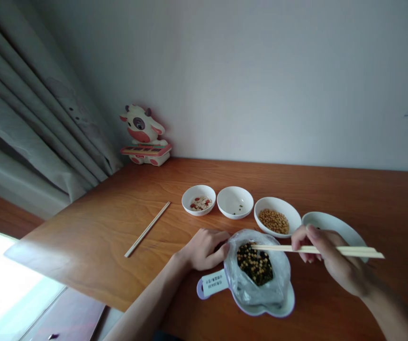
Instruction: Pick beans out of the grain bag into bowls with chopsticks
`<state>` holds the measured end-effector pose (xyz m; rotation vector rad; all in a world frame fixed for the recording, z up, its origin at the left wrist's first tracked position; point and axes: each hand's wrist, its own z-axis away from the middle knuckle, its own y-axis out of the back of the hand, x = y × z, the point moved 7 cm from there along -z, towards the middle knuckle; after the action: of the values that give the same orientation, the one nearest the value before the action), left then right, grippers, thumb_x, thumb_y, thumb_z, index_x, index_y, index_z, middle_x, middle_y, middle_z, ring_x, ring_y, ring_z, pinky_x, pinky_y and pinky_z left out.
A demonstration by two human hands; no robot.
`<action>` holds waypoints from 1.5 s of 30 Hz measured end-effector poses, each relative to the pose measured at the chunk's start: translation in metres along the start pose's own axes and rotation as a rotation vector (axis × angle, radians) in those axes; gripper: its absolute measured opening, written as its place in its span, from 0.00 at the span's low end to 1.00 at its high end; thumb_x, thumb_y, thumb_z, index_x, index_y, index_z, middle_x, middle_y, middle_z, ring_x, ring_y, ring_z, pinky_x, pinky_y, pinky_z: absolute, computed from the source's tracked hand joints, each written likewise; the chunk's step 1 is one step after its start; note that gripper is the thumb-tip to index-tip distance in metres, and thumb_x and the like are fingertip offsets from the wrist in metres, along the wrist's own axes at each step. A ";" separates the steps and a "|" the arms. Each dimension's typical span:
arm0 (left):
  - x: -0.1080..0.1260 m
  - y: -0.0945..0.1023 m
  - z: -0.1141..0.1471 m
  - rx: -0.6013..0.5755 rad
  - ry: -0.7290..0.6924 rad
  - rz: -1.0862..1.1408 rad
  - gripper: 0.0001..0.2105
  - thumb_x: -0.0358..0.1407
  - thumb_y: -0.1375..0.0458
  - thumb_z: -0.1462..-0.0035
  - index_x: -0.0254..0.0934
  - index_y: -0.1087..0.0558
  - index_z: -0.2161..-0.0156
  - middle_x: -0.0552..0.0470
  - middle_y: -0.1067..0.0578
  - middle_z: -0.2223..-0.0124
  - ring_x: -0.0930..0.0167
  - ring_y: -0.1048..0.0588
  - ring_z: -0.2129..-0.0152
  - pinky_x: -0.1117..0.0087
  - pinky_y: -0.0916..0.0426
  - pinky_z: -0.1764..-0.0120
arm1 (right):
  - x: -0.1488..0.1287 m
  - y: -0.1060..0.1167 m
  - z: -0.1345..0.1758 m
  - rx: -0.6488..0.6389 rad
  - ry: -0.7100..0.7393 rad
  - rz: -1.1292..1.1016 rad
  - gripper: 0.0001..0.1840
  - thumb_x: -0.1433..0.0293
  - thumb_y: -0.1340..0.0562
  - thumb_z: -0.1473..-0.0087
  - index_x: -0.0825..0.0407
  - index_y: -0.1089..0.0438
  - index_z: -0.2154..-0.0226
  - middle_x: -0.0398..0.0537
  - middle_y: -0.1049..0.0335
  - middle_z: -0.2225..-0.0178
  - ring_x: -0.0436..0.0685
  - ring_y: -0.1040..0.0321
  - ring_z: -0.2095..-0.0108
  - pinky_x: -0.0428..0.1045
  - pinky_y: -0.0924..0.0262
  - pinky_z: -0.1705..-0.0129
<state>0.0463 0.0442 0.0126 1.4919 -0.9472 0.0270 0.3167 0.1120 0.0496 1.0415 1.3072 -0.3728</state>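
My right hand grips a pair of pale wooden chopsticks, their tips down in a mix of dark bits and yellow beans. That mix lies in a clear plastic bag, opened out over a scalloped, purple-rimmed dish with a labelled handle. At the left side of the bag, my left hand has its thumb and curled fingers closed on the bag's edge. Behind the bag stands a white bowl of yellow beans. Another white bowl is partly hidden behind my right hand.
Further left are a white bowl with a few dark bits and a white bowl with pale flakes and red pieces. A second pair of chopsticks lies on the wooden table. A toy cow with a keyboard stands by the wall.
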 end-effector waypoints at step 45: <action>-0.006 0.001 0.002 0.027 0.031 -0.009 0.17 0.45 0.53 0.26 0.37 0.33 0.65 0.51 0.26 0.70 0.72 0.31 0.76 0.70 0.39 0.69 | -0.008 -0.019 0.003 0.012 0.294 0.182 0.37 0.41 0.62 0.33 0.46 0.34 0.73 0.49 0.34 0.75 0.59 0.40 0.74 0.56 0.46 0.68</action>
<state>0.0407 0.0455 0.0103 1.5164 -0.9181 0.0569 0.3022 0.0973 0.0491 1.2486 1.4564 -0.0910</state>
